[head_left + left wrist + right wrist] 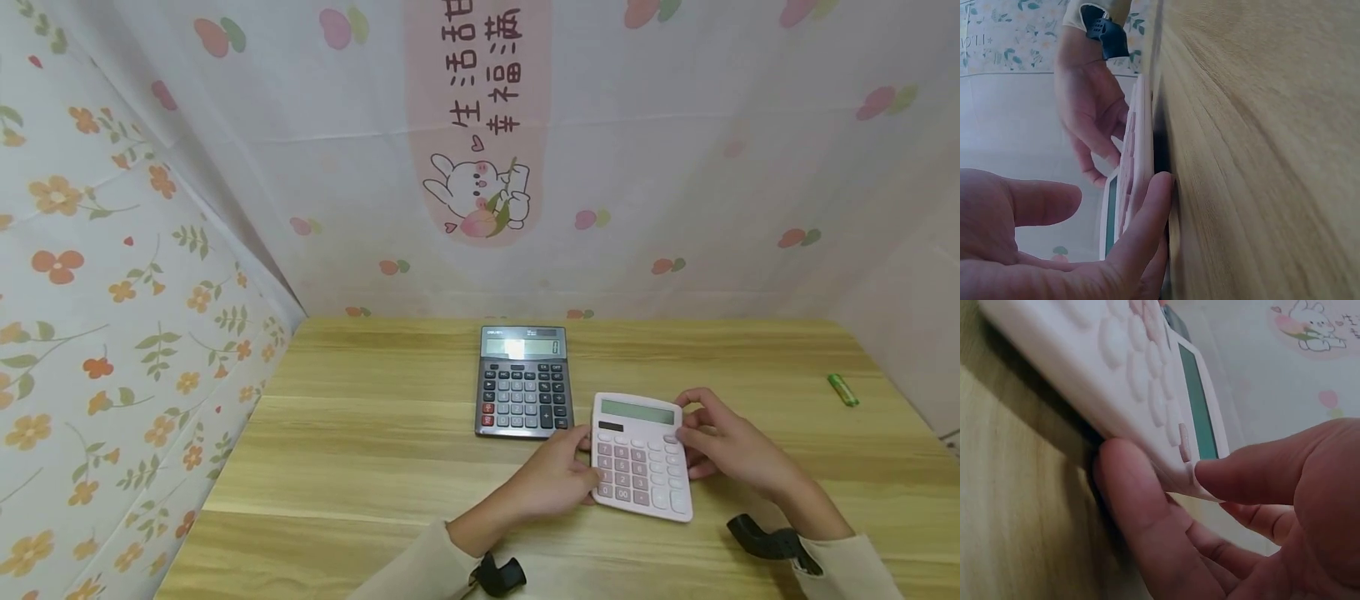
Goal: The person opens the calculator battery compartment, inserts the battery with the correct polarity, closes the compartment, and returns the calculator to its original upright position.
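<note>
both our hands were on the pink calculator (641, 458), one at each side. our left hand (551, 477) held the left edge toward the near end, fingers curled to the side and underneath; its thumb stood over the face, and we could not tell whether it touched. our right hand (722, 446) pinched the far right corner, thumb on the front beside the display and fingers under the edge. so the calculator lay directly between the hands, neither of them clearly nearer, above the right half of the desk (360, 467). its long axis ran almost straight away from us, display at the far end, turned slightly clockwise. we saw a dark gap under its edge, so it seemed at least partly raised.

the dark grey calculator (524, 383) lay beyond and to the left, nearer our left hand; a green battery (843, 390) lay well apart on the right.

we could read 0 to 9 and 00 on the pink keys and a 0 on the grey one's display; its brand was too small to be sure of. on the cloth backdrop (300, 150) we read 生活 and 幸福, the lines cut off above.
</note>
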`<state>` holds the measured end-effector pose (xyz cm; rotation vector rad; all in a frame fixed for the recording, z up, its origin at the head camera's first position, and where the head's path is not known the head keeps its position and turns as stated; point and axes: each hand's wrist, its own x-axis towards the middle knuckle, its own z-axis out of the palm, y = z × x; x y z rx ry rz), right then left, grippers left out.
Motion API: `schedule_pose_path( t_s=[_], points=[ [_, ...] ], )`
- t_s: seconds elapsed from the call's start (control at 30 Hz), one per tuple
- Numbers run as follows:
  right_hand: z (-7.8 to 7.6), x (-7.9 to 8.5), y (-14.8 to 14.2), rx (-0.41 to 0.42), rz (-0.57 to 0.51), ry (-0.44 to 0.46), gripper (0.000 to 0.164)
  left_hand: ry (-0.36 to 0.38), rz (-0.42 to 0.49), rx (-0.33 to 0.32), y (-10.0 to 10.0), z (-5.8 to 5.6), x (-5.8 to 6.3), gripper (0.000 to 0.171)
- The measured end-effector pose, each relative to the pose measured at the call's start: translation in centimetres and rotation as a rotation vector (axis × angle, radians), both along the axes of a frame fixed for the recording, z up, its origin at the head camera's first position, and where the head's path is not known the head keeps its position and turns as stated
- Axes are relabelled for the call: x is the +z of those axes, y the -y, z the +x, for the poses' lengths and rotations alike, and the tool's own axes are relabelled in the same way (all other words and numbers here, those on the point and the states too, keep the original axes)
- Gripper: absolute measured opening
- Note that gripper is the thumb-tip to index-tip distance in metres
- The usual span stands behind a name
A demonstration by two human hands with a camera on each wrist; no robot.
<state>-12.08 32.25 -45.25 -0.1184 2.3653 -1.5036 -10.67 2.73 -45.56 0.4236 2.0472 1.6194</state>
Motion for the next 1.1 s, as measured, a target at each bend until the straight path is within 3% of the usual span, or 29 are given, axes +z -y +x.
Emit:
schedule_pose_path(
  t_s=[0.33, 0.7, 0.93, 1.1],
  points=[
    [-0.2, -0.3, -0.2, 0.004, 0.037, -0.042, 0.05, 0.017, 0.014, 0.034, -0.2, 0.0, -0.1, 0.063],
    [-0.3, 0.0, -0.8, 0.02, 0.052, -0.081, 0.037, 0.009, 0.058, 0.025, 0.0, -0.1, 0.1, 0.065],
    [-0.4, 0.2, -1.3, 0.003, 0.04, -0.14, 0.035, 0.118, 0.116, 0.031, 0.2, -0.2, 0.3, 0.075],
    [-0.5, 0.1, -1.4, -0.012, 0.034, -0.181, 0.032, 0.155, 0.176, 0.011, 0.1, -0.4, -0.1, 0.06]
  ],
)
